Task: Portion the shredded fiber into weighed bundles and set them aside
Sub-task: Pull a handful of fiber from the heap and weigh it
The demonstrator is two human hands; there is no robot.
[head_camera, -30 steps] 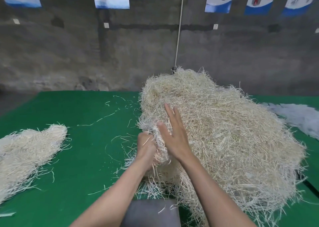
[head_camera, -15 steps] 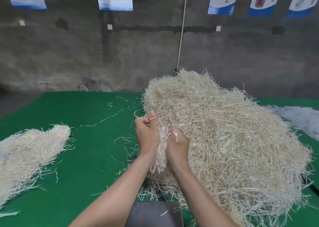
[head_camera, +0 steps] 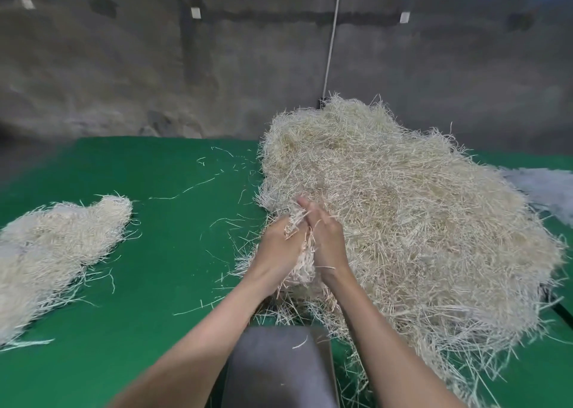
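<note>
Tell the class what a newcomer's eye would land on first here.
The pale heap of shredded fiber on the right of the green table dominates. At its near-left edge, the left hand and right hand hold a tuft between them. A smaller pile lies far left.
</note>
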